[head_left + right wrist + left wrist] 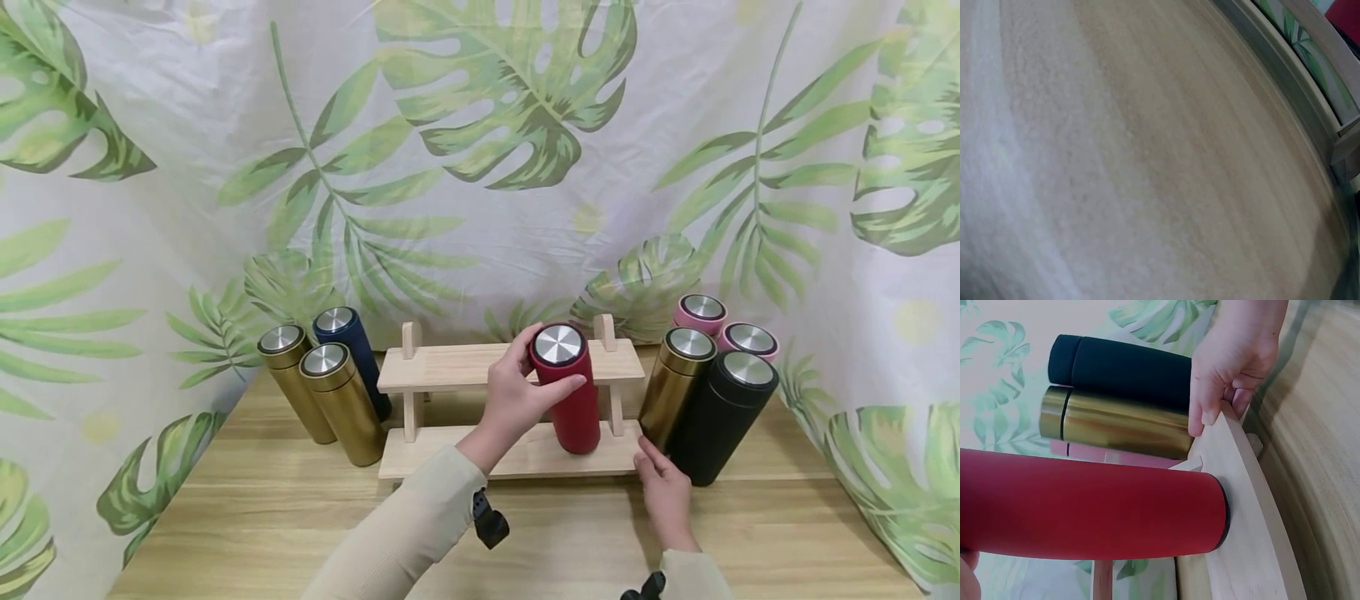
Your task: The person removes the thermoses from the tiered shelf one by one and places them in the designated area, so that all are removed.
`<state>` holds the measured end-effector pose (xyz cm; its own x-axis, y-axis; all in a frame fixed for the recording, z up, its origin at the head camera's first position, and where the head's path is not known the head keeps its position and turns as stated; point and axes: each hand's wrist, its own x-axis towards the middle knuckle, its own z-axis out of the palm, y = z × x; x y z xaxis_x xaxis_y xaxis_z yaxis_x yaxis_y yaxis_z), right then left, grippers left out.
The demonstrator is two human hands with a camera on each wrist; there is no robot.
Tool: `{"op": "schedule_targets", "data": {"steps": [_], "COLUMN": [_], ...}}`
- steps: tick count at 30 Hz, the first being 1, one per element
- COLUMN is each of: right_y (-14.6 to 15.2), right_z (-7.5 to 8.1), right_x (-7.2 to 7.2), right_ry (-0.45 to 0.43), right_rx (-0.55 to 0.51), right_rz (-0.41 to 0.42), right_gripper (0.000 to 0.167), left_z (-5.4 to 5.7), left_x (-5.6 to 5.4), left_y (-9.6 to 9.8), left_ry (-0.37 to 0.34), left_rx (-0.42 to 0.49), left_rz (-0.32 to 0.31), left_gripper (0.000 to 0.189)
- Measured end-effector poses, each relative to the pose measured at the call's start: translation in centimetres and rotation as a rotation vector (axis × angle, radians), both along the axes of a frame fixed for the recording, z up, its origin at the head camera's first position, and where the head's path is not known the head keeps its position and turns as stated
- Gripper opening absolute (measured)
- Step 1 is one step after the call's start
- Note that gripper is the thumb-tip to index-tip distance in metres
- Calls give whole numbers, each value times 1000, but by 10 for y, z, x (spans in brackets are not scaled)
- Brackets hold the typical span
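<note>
My left hand grips a red thermos bottle near its top, thumb across the front. The bottle stands nearly upright over the right part of the lower board of a two-tier wooden shelf rack. In the left wrist view its dark base is at the board; whether it bears full weight there I cannot tell. My right hand pinches the right end of that lower board, beside a black thermos bottle and a gold one. The right wrist view shows mostly tabletop.
At the rack's left stand two gold bottles and a dark blue bottle. Two pink bottles stand behind the black and gold ones on the right. A leaf-print cloth hangs behind the wooden table.
</note>
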<state>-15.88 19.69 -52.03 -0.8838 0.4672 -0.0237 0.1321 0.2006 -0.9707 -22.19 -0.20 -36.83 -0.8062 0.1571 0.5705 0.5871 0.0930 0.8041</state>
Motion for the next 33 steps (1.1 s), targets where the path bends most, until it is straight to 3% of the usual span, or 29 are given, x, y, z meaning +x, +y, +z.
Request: {"op": "schedule_targets", "data": {"steps": [9,16,27,33], "right_y": [0,2,2,3], "right_z": [-2,-7,-4,-6], "right_x": [-1,-3,-1,-2], "right_ry": [-15,18,9,2], "right_rx": [16,63,62,58], "right_rz": [-13,-42,-18,-28], "right_gripper": [40,35,38,38], "left_z": [1,5,12,20], "left_x": [9,20,39,47], "left_y": [-24,-44,-85,-109], "left_ry": [48,129,291,344], "left_rx": [74,21,17,20], "left_rz": [79,127,297,346], "left_gripper": [70,70,74,75]}}
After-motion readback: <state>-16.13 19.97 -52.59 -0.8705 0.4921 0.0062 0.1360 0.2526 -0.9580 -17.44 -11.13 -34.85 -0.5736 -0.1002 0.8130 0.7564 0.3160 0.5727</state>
